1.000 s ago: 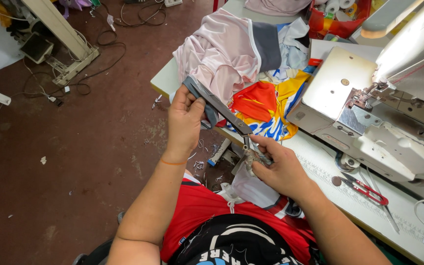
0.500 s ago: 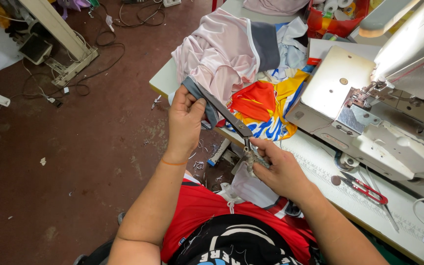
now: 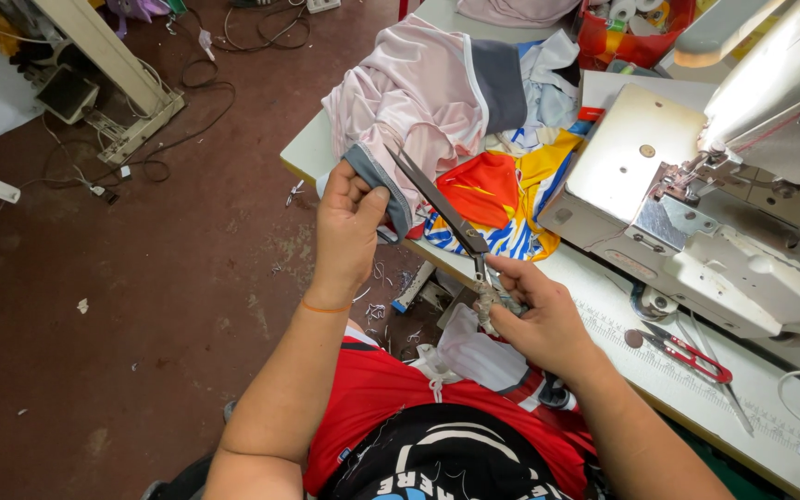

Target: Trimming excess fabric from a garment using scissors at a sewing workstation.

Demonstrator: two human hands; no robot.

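At table edge: left hand (image 3: 349, 227) grip clenched on grey fabric band (image 3: 377, 181); right hand (image 3: 539, 319) grasping scissors (image 3: 446, 218), blades seemingly shut.

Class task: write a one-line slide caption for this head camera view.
Left hand holds grey fabric edge; right hand works long scissors beside sewing machine.

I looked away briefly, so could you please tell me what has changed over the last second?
Hardly anything: the left hand keeps pinching the grey fabric edge, and the right hand keeps holding the long dark metal scissors, blades pointing at the cloth. Nothing was taken or released.
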